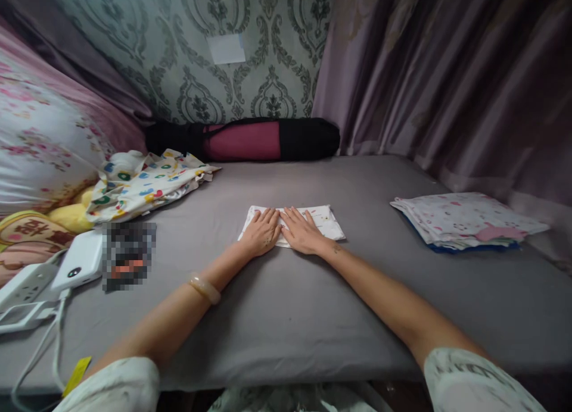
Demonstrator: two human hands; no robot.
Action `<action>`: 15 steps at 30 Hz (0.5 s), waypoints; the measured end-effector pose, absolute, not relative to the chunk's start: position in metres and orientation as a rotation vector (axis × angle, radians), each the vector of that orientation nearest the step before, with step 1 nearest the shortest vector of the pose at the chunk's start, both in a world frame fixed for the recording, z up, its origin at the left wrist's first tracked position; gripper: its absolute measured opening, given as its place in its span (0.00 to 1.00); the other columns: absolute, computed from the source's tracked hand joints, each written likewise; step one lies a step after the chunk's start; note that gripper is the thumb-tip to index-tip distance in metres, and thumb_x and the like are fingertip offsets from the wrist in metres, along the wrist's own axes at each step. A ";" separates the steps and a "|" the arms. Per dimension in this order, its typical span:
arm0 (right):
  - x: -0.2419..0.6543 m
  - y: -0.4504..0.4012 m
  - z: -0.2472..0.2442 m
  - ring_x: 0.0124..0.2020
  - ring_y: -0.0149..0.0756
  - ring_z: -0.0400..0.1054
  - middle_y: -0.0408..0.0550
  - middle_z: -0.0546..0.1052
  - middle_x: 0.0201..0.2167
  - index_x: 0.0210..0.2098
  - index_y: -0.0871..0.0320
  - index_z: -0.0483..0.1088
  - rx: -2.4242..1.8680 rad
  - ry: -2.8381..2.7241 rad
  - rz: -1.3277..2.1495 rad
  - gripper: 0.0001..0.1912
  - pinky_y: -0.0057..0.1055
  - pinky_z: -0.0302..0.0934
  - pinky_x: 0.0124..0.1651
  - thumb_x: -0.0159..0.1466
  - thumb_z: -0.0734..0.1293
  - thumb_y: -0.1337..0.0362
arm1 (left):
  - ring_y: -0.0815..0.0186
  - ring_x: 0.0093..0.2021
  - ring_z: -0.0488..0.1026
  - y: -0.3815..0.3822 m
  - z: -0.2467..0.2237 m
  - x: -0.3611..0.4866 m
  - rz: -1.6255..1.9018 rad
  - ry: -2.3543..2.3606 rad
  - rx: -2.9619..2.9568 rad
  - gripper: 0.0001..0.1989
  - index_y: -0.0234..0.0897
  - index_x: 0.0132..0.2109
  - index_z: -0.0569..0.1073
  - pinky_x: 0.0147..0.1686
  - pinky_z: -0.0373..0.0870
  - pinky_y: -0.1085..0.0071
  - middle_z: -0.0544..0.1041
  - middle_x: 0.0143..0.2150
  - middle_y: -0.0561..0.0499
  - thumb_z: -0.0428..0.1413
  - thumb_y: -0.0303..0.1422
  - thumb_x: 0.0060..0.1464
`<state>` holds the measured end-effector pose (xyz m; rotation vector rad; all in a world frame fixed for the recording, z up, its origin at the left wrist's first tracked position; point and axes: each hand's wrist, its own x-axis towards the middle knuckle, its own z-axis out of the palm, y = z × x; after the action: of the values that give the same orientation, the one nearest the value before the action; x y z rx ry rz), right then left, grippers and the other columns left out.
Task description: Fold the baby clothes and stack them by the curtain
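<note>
A folded white cloth point(328, 222) with small printed marks lies flat on the grey sheet point(286, 305), in the middle of the view. My left hand point(264, 232) rests palm down on its left part, fingers stretched out. Beside it my right hand point(301, 230) presses flat on the middle of the cloth, its fingers pointing away from me. The two hands almost touch, and they cover much of the cloth. Neither hand grips anything.
At the right lies a stack of folded printed cloths point(465, 218). To the left are a patterned cloth point(152, 183), a power bank point(80, 260), a power strip point(29, 284) and cables. A black and red long bag point(241, 140) lies along the wall, with curtains point(402, 72) hanging at the right.
</note>
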<state>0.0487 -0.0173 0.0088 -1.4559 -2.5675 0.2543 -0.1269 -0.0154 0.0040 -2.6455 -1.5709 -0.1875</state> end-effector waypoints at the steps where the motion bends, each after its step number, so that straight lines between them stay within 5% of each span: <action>1: 0.053 -0.016 0.012 0.71 0.44 0.38 0.54 0.48 0.70 0.69 0.61 0.47 -1.456 -2.570 0.270 0.31 0.49 0.33 0.68 0.71 0.47 0.54 | 0.52 0.68 0.53 -0.016 0.006 -0.129 -0.206 -1.562 -2.626 0.29 0.24 0.65 0.58 0.66 0.47 0.52 0.59 0.67 0.35 0.34 0.40 0.66; 15: 0.086 -0.012 0.007 0.70 0.45 0.39 0.58 0.48 0.70 0.69 0.65 0.48 -1.541 -2.587 0.225 0.36 0.46 0.34 0.69 0.70 0.47 0.48 | 0.52 0.70 0.50 -0.010 0.001 -0.143 -0.171 -1.657 -2.684 0.35 0.29 0.67 0.56 0.66 0.44 0.51 0.56 0.69 0.37 0.32 0.50 0.65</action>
<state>0.0860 -0.0123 0.0073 -1.5413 -2.5866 0.2254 -0.1430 -0.0098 0.0011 -2.6838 -1.6572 -0.1713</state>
